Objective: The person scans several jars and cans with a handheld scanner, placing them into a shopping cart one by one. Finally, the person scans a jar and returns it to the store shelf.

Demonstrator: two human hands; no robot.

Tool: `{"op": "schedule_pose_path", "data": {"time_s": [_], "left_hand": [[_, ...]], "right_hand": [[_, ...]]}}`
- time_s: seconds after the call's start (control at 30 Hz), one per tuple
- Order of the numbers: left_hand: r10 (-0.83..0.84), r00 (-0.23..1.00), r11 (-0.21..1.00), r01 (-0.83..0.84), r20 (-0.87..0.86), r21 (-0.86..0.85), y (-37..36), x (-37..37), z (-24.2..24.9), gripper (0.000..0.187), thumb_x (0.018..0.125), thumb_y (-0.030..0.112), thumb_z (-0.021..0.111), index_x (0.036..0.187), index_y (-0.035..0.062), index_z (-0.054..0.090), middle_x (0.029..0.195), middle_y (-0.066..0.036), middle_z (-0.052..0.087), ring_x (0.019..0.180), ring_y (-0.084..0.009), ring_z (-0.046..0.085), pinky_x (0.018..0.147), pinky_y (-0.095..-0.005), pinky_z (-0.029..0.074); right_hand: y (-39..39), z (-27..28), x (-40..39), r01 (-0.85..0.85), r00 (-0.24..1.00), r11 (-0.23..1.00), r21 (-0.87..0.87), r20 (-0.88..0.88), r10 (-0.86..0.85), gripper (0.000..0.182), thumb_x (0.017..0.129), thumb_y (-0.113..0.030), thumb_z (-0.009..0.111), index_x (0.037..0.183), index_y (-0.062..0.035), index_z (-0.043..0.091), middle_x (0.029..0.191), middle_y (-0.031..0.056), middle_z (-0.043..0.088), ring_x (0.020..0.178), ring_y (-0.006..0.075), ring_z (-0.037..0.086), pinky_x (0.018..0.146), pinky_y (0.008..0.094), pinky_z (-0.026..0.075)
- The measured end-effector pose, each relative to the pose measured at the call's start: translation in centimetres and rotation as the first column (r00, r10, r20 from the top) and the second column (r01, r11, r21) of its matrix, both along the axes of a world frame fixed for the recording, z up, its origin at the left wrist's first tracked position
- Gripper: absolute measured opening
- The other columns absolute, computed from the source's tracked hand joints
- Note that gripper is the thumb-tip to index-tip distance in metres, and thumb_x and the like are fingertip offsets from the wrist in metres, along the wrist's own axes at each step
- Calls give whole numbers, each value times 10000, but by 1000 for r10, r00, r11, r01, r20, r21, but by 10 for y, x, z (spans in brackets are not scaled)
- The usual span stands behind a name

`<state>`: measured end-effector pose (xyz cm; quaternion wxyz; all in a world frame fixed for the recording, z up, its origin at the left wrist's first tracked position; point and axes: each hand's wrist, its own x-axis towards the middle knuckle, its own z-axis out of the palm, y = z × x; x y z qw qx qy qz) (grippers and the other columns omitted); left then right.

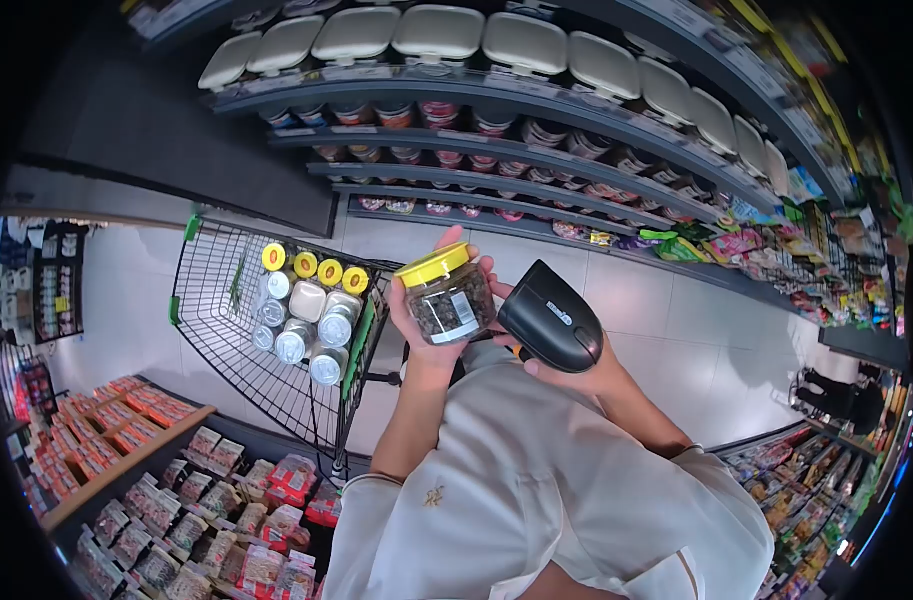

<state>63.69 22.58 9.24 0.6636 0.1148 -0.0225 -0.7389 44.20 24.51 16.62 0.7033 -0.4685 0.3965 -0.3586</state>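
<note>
In front of my chest, my left hand (439, 345) wraps round a clear plastic jar (446, 303) with a yellow lid. Dark pieces fill the jar, and a white barcode label faces up toward me. My right hand (566, 380) grips a black handheld barcode scanner (553, 318), close beside the jar on its right. Fingers of the right hand are mostly hidden under the scanner. On the left stands a wire shopping cart (216, 340) with several yellow-lidded jars (304, 264) and several silver-lidded jars (292, 342) in it.
Ahead, shelves (536, 100) hold rows of jars under a top row of pale-lidded containers (438, 32). Bagged snacks (736, 243) hang at the right. Behind me at left, packaged goods (176, 520) fill a display, with orange boxes (96, 430) farther left. Pale floor tiles (636, 290) lie between.
</note>
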Motion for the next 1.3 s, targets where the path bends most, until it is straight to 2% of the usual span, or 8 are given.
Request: {"op": "schedule_pose_path", "data": {"time_s": [0.17,0.2,0.33,0.53,0.73,0.83,1.03,1.3], "left_hand": [[-281,959,960,281,28,1,-6,-25,15,996,901,717,476,1542,-27,312,1212,-187,623,1083,-340,641,948,-431,543],[-301,946,953,302,122,10,-8,-30,19,956,908,684,465,1529,-31,333,1211,-196,628,1059,-345,654,912,-426,563],[-411,890,909,416,196,17,-21,-47,15,864,884,567,514,1495,-31,383,1193,-247,622,1075,-379,651,909,-480,548],[-455,817,880,473,355,40,-30,-73,25,843,879,545,519,1487,-29,410,1239,-225,632,1106,-372,651,934,-481,549],[-362,830,930,350,425,108,-28,-108,32,683,904,346,509,1498,22,411,1350,-217,593,1208,-334,610,1039,-436,488],[-336,793,941,308,508,141,-23,-132,40,706,863,186,532,1531,34,361,1430,-181,531,1310,-300,534,1118,-414,420],[-222,620,939,343,753,-6,-13,-181,58,1057,743,-79,717,1617,104,152,1433,-181,501,1326,-276,509,1116,-419,410],[9,507,939,291,862,-181,-16,-235,68,1258,701,-18,857,1625,114,13,1421,-181,498,1296,-283,535,1100,-429,430]], "right_hand": [[-7,22,-79,-228,960,923,-310,-227,161,495,653,-137,878,1062,23,651,949,114,721,836,238,691,790,352,534],[-11,36,-90,-299,932,889,-346,-305,195,483,640,-123,849,1058,22,656,946,150,719,809,313,700,767,372,539],[-6,73,-122,-419,781,860,-290,-598,179,393,672,-161,796,996,11,653,893,201,701,792,396,681,711,429,533],[-6,72,-162,-477,738,845,-241,-632,236,412,670,-171,800,1014,6,657,850,200,699,780,391,683,716,423,540],[-3,31,-179,-120,948,962,-245,-317,38,456,721,-83,778,1151,19,667,962,100,740,806,179,691,738,338,546],[0,32,-178,70,996,984,161,-64,-60,396,769,-34,759,1152,15,673,1004,45,724,869,113,641,776,308,541],[-4,13,-212,224,968,961,163,80,-239,495,783,54,736,1265,12,632,1110,123,730,990,185,701,871,332,570],[-6,2,-245,263,890,939,222,319,-324,588,743,82,711,1312,3,585,1076,126,691,979,234,693,943,479,585]]}}
